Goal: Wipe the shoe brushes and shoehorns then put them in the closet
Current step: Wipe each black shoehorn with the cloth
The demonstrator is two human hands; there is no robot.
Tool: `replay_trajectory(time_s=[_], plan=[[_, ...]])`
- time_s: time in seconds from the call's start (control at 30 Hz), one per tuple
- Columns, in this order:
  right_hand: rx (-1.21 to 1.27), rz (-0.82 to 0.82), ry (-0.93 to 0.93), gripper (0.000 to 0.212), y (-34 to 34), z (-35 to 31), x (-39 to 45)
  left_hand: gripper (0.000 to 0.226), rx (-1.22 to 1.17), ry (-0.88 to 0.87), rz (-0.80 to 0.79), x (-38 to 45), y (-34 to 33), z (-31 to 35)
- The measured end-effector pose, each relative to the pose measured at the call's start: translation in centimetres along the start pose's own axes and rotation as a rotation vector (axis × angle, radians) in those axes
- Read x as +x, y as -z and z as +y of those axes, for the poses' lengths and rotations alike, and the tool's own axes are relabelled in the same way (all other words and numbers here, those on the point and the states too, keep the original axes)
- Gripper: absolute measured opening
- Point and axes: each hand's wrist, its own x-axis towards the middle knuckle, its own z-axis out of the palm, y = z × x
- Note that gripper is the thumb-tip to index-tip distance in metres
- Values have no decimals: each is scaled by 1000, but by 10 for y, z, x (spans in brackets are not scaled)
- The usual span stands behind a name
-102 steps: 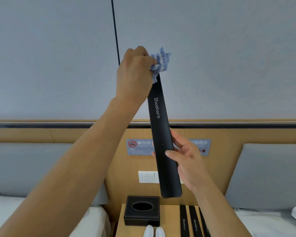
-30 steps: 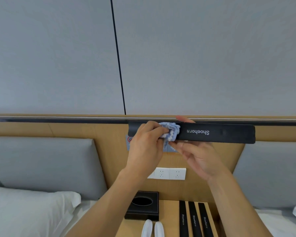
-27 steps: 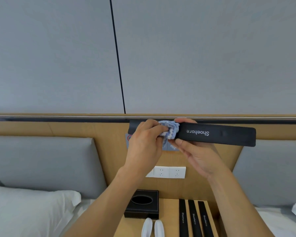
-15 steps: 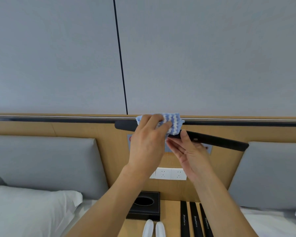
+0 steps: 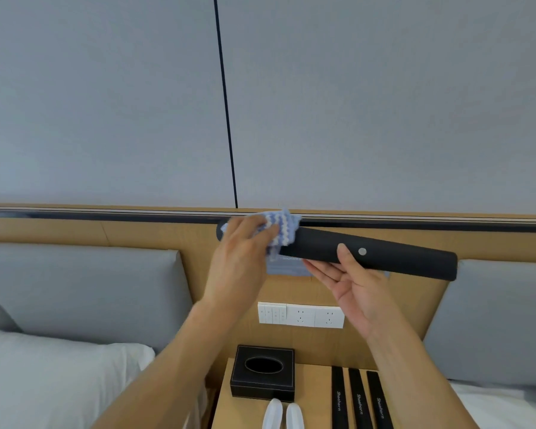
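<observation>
Shoehorn (image 5: 384,255) centre frame, lying across right hand (image 5: 353,286), thumb pinching it; left hand (image 5: 245,243) fingers clutching the cloth (image 5: 280,226) against it.

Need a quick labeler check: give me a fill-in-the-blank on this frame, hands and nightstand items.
1. The left hand presses a blue and white ____ against the black shoehorn.
2. The right hand supports the shoehorn from ____.
3. On the nightstand lie ____ more black shoehorns.
4. The tissue box is ____ in colour.

Missing: cloth; below; three; black

Black shoehorn (image 5: 375,257) held near-level, cloth-wrapped left end — three more shoehorns (image 5: 358,400) flat on nightstand.
</observation>
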Motion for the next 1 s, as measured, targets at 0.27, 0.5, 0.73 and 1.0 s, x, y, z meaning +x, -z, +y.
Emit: replay_trajectory(time_s=[0.27,0.5,0.73,1.0], plan=[[-38,-19,-39,37,-2,-4,2,37,40,203,149,0,2,-52],[-55,-29,-54,38,-11,4,10,32,-22,201,9,-13,-3,-14],[-199,64,-121,45,-11,8,13,26,-138,-42,-164,-3,4,13],[-476,-214,-125,32,-9,-9,3,32,-357,62,-66,-5,2,22]])
